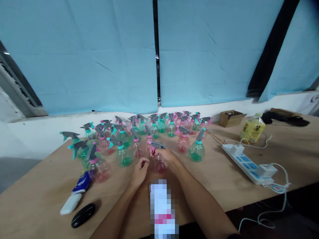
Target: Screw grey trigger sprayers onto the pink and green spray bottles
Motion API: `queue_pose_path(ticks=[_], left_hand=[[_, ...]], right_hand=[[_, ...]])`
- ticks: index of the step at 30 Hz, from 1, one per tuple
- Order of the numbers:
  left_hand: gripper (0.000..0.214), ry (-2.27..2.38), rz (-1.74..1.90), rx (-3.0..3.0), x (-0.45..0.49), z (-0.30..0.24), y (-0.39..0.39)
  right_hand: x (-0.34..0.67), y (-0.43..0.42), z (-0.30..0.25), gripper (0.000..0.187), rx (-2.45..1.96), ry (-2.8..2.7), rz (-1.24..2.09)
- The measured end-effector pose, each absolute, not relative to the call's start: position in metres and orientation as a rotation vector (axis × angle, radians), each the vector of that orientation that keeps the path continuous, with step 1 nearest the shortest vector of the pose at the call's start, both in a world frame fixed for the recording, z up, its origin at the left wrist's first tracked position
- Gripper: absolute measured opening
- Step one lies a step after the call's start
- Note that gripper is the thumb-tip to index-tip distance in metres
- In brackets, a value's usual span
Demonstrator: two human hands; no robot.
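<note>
A pink clear spray bottle (159,163) with a grey trigger head stands on the wooden table (224,179) in front of me. My right hand (167,155) is wrapped round its neck, just under the grey head. My left hand (140,171) rests beside the bottle's left flank, fingers curled, with nothing visible in it. Behind them stands a crowd of several pink and green spray bottles (139,132) with grey, teal and pink heads. A green bottle (196,149) stands apart to the right.
A white power strip (249,164) with plugs and cables lies at the right. A yellow drink bottle (252,127) and a small cardboard box (231,118) stand behind it. A white-and-blue tube (76,192) and a black oval object (83,215) lie at the front left. A phone (163,209) lies between my forearms.
</note>
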State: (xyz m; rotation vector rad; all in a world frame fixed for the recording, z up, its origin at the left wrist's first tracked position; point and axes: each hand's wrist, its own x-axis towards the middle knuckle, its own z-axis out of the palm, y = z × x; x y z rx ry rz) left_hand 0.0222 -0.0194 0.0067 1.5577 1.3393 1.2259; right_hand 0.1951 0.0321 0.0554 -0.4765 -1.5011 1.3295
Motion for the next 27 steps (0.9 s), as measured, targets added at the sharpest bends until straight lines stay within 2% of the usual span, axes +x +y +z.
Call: queue_pose_path(ticks=[21, 27], left_hand=[[0.034, 1.288, 1.278, 1.657, 0.02, 0.0, -0.014], [0.036, 1.309, 1.246, 1.699, 0.019, -0.002, -0.012]], right_hand=[[0.194, 0.032, 0.053, 0.016, -0.552, -1.456, 1.312], [0.193, 0.027, 0.059, 0.01, -0.523, -1.492, 1.274]])
